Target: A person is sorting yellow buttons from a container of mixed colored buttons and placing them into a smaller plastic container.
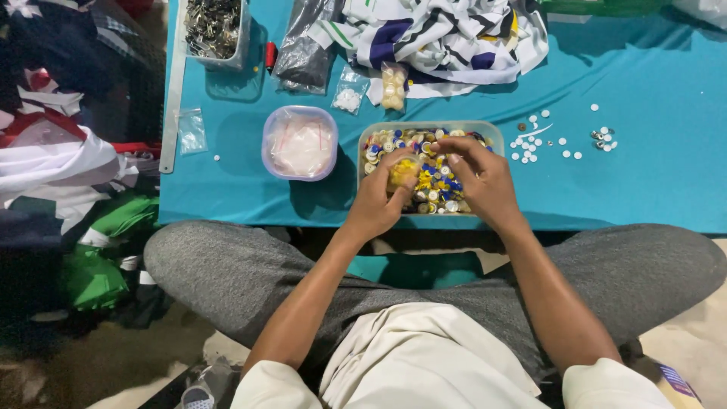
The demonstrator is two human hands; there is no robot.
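Sitting cross-legged at a low teal desk (644,151), the person has both hands over a clear tray of mixed buttons (429,168) that sits near the desk's front edge, at about 6 o'clock of the desk.

Progress-wise, I'd say it's mid-sort. The tray is still full of blue, yellow and white buttons, so plenty is left. A small bag of yellowish buttons (394,85) already lies at 12 o'clock from the tray, just in front of the striped cloth pile (447,38), and a tiny bag of white ones (349,99) is beside it. Loose white buttons (541,144) are scattered at 3 o'clock, well apart from the tray. A round lidded tub (300,142) sits at 9 o'clock, and a bin of metal clips (214,29) at 11 o'clock.

Hands: the left hand (376,198) is curled closed around a small bag of yellow buttons (403,171), held over the tray's left part. The right hand (478,176) is palm down, fingers bent and pinching down into the pile; I can't tell if it actually has a button.
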